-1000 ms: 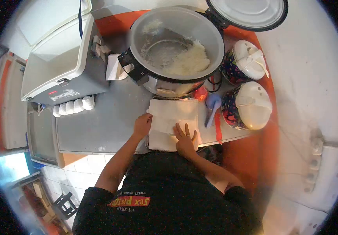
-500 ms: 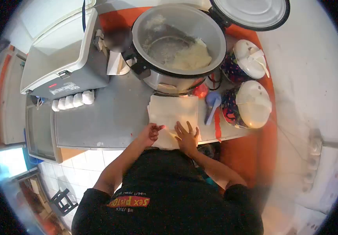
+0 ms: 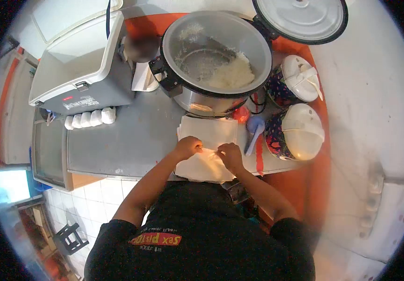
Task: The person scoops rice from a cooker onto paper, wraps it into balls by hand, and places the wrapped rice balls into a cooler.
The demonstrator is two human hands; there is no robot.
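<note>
A stack of pale paper sheets (image 3: 209, 129) lies at the counter's front edge, below the rice cooker. My left hand (image 3: 189, 148) is closed, its fingertips pinching the edge of the top paper sheet (image 3: 204, 166). Level with it on the right, my right hand (image 3: 230, 157) pinches the same sheet, fingers bent inward. Between the hands the sheet's edge looks slightly lifted, and warm light falls on its surface. Just right of the stack lies a blue scoop (image 3: 255, 130), with a red object (image 3: 241, 114) by the cooker's base.
Behind the paper stands a large open rice cooker (image 3: 190, 104) with rice (image 3: 234, 75) inside, its lid (image 3: 305, 18) raised. Two patterned rice buckets (image 3: 279, 136) with white lids are at right. An open grey cooler box (image 3: 96, 96) and several white rolled items (image 3: 91, 118) occupy the left.
My right hand has gone from lying flat on the paper to pinching its edge. My left hand has moved slightly right and up, gripping the sheet. The view has shifted slightly.
</note>
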